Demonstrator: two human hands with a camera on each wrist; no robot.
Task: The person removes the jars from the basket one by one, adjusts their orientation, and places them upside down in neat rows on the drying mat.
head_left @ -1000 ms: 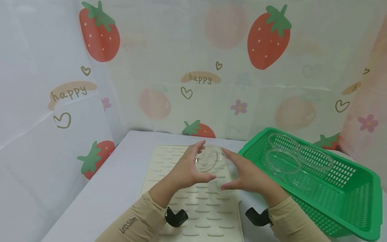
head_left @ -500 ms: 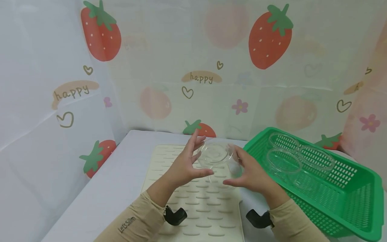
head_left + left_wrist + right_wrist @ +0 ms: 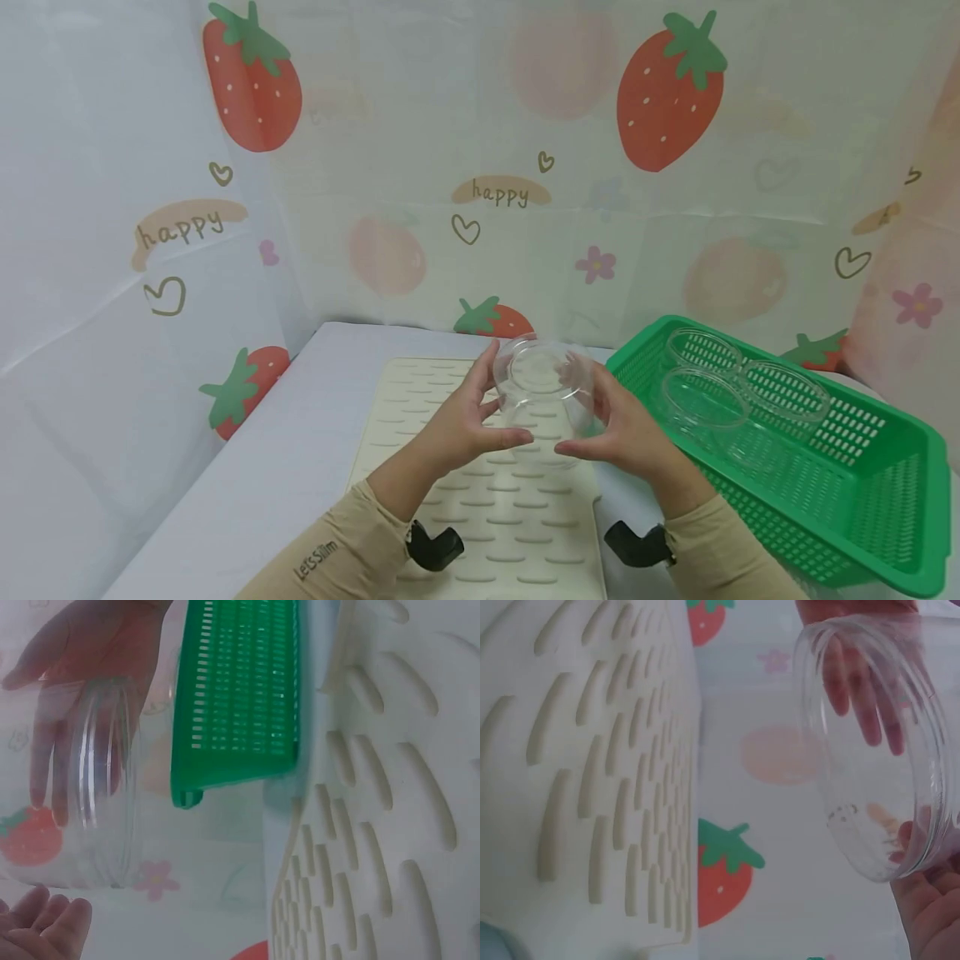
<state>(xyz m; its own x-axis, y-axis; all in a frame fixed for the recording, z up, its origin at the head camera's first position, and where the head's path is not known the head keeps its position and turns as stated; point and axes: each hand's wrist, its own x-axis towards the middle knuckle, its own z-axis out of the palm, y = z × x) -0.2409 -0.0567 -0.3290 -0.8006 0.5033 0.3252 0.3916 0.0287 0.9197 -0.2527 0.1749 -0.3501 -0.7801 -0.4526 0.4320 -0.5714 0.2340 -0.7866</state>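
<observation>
A clear, wide jar (image 3: 543, 408) is held over the cream ridged mat (image 3: 487, 525), its round base facing up. The left hand (image 3: 457, 421) curves round its left side, thumb low at the front. On the opposite side the right hand (image 3: 622, 425) grips it with thumb and fingers. In the right wrist view the jar's ringed mouth (image 3: 810, 712) faces the mat, and the left hand's fingers (image 3: 866, 712) show through the clear wall. The left wrist view shows the right hand (image 3: 97, 645) behind the jar and the left fingertips (image 3: 71, 926) by its side.
At the right stands a green perforated basket (image 3: 888, 500) with clear round jars (image 3: 705, 421) inside, rims up. The mat lies on a white-covered table (image 3: 247, 467). A strawberry-print cloth (image 3: 420, 167) hangs behind and at the sides.
The jar has turned between the hands, its base swinging up and slightly right. The left fingers spread briefly, then drew in round it. The basket has stayed put.
</observation>
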